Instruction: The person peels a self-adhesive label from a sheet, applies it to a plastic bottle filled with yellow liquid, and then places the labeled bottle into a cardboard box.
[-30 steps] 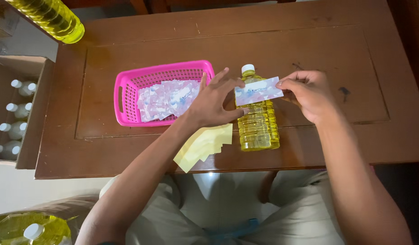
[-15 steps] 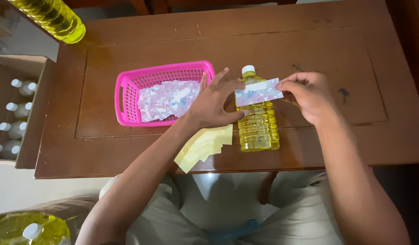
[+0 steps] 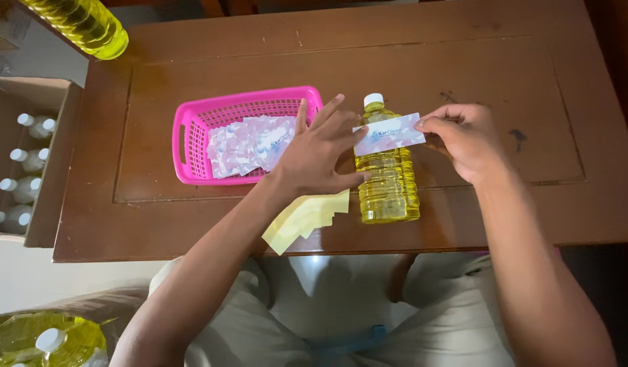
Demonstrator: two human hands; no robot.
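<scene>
One pink basket (image 3: 191, 146) sits on the desk (image 3: 463, 61), beside one yellow bottle (image 3: 387, 187) lying flat. Two hands show: left hand (image 3: 317, 153), right hand (image 3: 467, 139). Six white-capped bottles (image 3: 28, 160) fill the cardboard box (image 3: 49, 224).

Both bare forearms reach up from six o'clock toward twelve. The left hand (image 3: 318, 153) lies palm down with fingers spread and pointing toward one o'clock, thumb stretched toward three o'clock, fingertips touching what it works on. The right hand (image 3: 463, 139) sits at three o'clock of the left, curled, thumb and forefinger pinched together and pointing toward nine o'clock
</scene>
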